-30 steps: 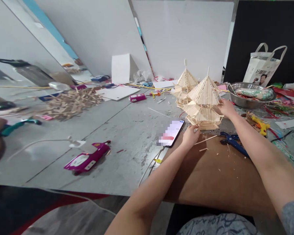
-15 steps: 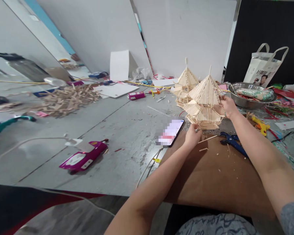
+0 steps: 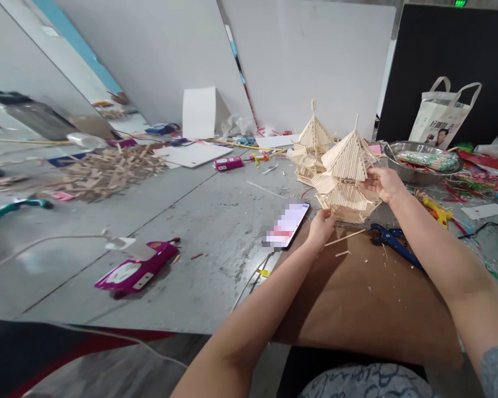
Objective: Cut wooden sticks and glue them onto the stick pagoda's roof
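A model pagoda (image 3: 348,160) built from thin wooden sticks stands at the far edge of the brown board, with a pointed roof over a wider lower tier. My left hand (image 3: 321,226) pinches its base at the front left corner. At the right side, under the roof's edge, my right hand (image 3: 385,183) has its fingers curled against the model; some fingertips are hidden behind the sticks. Close behind stands a second stick pagoda (image 3: 314,135), partly covered by the first. Blue pliers (image 3: 396,246) and loose sticks (image 3: 346,237) lie in front of my hands.
Left of the board (image 3: 365,298) lies a phone (image 3: 288,225) with a cable. A magenta power strip (image 3: 139,268) sits further left, near a pile of wood pieces (image 3: 112,168). A metal bowl (image 3: 423,174), a yellow glue gun (image 3: 437,211) and a bag (image 3: 442,119) are at right.
My right hand has shifted slightly left and its fingers have opened a little along the roof edge. The pagoda has turned or tilted slightly. The view has shifted a little.
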The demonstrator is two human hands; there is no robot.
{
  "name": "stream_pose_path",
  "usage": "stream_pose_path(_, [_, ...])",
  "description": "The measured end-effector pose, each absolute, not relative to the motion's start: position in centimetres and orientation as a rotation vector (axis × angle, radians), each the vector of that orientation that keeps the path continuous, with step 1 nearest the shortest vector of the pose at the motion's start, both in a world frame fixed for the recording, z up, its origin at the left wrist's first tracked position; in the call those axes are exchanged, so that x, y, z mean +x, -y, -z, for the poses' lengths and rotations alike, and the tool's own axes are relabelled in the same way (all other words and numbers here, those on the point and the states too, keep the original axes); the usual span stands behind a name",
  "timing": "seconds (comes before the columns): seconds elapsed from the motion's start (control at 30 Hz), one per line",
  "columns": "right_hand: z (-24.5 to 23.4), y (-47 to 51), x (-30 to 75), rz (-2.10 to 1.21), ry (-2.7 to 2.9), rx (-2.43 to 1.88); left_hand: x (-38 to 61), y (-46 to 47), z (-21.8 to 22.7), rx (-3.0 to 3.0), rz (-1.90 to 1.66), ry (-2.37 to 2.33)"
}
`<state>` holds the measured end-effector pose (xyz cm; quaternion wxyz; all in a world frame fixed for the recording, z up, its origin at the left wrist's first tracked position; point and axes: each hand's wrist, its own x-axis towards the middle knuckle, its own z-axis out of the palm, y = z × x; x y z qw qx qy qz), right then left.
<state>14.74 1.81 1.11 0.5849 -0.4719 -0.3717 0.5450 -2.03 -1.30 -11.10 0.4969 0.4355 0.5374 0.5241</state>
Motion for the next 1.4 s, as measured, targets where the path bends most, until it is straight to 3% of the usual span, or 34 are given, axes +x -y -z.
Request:
stream_pose_path(0.73, [-0.4, 1.8, 10.0, -1.333, 0.524, -0.741, -1.8, -0.6, 10.7, 0.702, -1.444, -1.110])
stream_pose_path(1.4, [0.1, 4.8, 9.5, -1.402, 0.840, -0.854, -2.0, -4.6, 10.6, 0.662, -1.519, -1.056])
